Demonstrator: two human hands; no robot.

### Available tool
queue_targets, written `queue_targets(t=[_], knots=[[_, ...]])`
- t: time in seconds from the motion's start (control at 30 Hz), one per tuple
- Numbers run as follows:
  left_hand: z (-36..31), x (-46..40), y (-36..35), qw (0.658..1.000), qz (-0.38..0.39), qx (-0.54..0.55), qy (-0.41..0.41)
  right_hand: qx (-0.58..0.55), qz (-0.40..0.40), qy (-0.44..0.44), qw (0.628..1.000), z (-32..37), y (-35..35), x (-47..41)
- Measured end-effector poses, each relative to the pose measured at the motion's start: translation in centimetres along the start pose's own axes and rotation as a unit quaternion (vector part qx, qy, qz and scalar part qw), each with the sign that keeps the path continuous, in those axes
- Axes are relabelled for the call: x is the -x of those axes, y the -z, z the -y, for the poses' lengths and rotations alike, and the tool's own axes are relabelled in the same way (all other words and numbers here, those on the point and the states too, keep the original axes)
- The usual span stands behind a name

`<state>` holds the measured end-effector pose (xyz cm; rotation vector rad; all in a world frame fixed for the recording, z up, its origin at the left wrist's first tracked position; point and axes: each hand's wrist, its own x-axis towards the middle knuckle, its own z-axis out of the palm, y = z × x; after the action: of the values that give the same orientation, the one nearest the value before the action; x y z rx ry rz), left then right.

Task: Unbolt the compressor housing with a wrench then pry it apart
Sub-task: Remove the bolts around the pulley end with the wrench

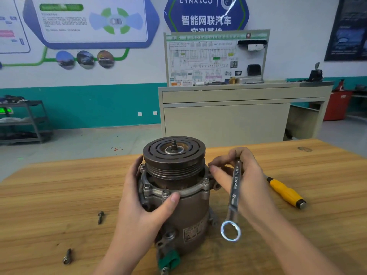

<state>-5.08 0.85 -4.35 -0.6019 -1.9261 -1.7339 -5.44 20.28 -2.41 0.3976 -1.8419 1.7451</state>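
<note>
Compressor housing (186, 207) upright on bench (59, 187), pulley up. Left hand (143, 203) wraps its flange, steadying. Right hand (238, 179) holds wrench (234, 197) against palm, ring end hanging free, fingertips at a flange bolt, probably spinning it out; view poor there. Two bolts (100, 217) lie loose on bench. Unbolting under way. Next: lift that bolt clear, fit wrench on remaining heads. Screwdriver (286, 192) nearby for prying.

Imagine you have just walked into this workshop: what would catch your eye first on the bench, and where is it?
The brown metal compressor with its dark slotted pulley stands upright at the middle of the wooden table, steadied by the left hand. The right hand holds a silver ring wrench beside it. A yellow-handled screwdriver lies to the right; two loose bolts lie left.
</note>
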Motion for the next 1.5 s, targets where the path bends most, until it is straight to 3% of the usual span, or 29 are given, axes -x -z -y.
queue_targets(t=[0.5,0.63,0.97,1.07,1.2,1.5], knots=[[0.28,0.0,0.1,1.0,0.001,-0.01,0.012,-0.013,0.022,-0.02,0.999,-0.2,0.19,-0.03],[0.34,0.01,0.12,1.0,0.002,-0.011,0.011,0.011,-0.017,-0.01,1.0,0.19,0.06,0.0],[0.22,0.05,0.08,1.0,0.003,-0.009,0.011,-0.018,-0.009,-0.015,1.0,0.14,0.17,0.0],[0.24,0.05,0.08,1.0,0.003,-0.001,0.008,0.02,-0.009,0.0,1.0,0.08,0.19,-0.06],[0.18,0.05,0.05,1.0,0.004,-0.006,0.006,-0.026,-0.009,-0.018,0.999,-0.03,0.27,-0.27],[0.35,0.04,0.05,1.0,0.0,-0.014,0.0,0.034,-0.004,0.012,0.999,0.17,0.27,0.0]])
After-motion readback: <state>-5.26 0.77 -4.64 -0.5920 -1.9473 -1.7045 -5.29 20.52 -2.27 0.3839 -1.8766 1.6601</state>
